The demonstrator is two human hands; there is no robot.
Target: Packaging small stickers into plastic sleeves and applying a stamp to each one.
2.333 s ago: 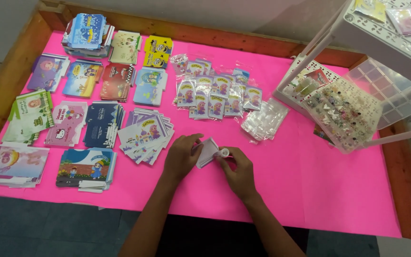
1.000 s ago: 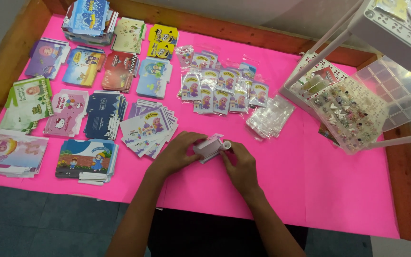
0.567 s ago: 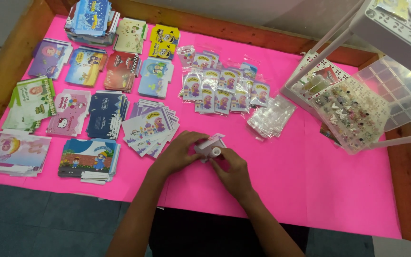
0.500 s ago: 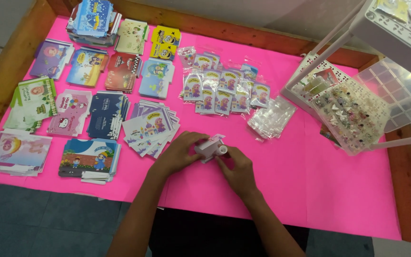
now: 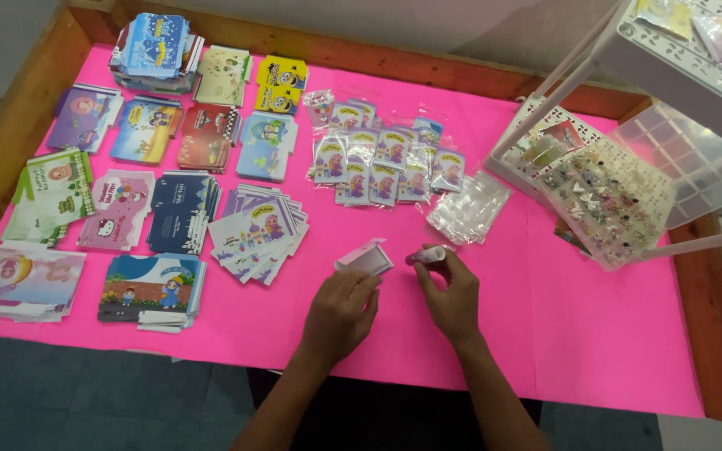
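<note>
On the pink tabletop (image 5: 545, 334), the left hand (image 5: 340, 313) pinches a small pink box (image 5: 365, 258), while the right hand (image 5: 453, 296) closes its grip on a small pink tube (image 5: 426, 255) just right of it. Stacks of printed cards (image 5: 258, 231) lie left, clear packets (image 5: 468, 209) just beyond, and a clear bead organizer (image 5: 607, 200) far right.

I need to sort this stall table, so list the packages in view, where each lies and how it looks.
Small pink box: table centre, under the left hand, flap open.
Small pink tube: in the right hand.
Flat printed cartons: left half, in stacks; blue, navy, pink, green.
Yellow carton: far edge, cartoon print.
Clear sachets with cartoon cards: centre back, overlapping rows.
Empty clear bags: right of the sachets.
Clear compartment box: right, holding small trinkets.
</note>
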